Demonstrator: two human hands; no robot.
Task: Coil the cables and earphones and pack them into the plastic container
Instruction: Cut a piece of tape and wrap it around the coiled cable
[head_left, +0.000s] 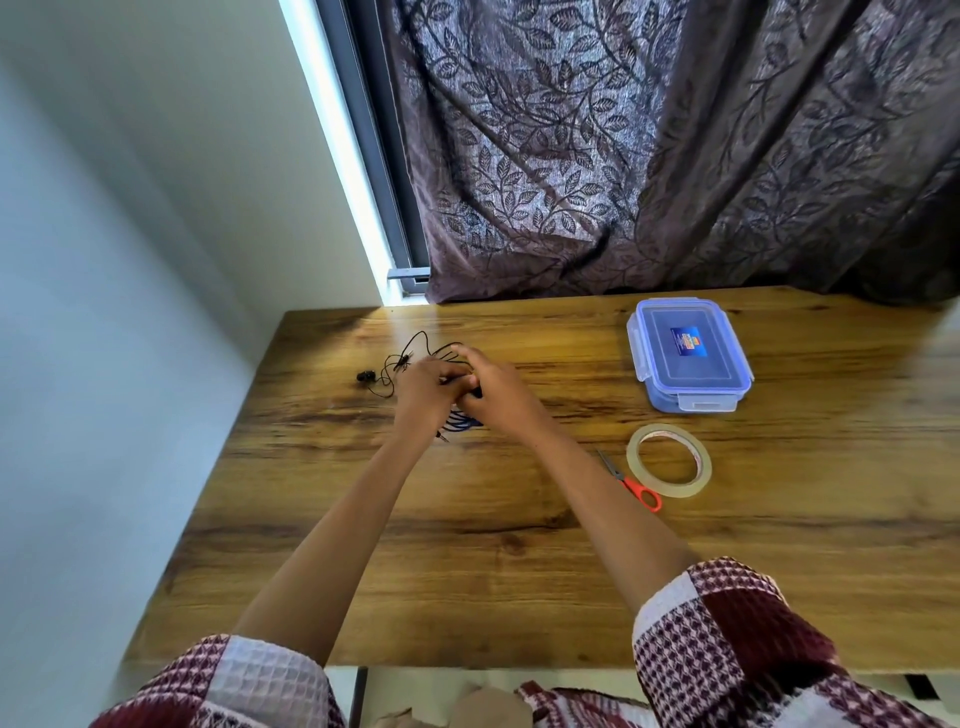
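Note:
Black earphones (368, 376) lie at the table's far left, their thin wire trailing right toward my hands. My left hand (423, 396) and my right hand (496, 392) meet over the wire, fingers curled on black cable between them. Under the hands a blue cable (464, 422) shows in loops, mostly hidden. The plastic container (688, 355), clear with a blue clip-on lid, stands shut at the far right, well apart from both hands.
A roll of clear tape (668, 460) lies flat right of my right forearm, with orange-handled scissors (628, 480) beside it. A patterned curtain (649, 156) hangs behind the wooden table (467, 571). A wall runs along the left edge.

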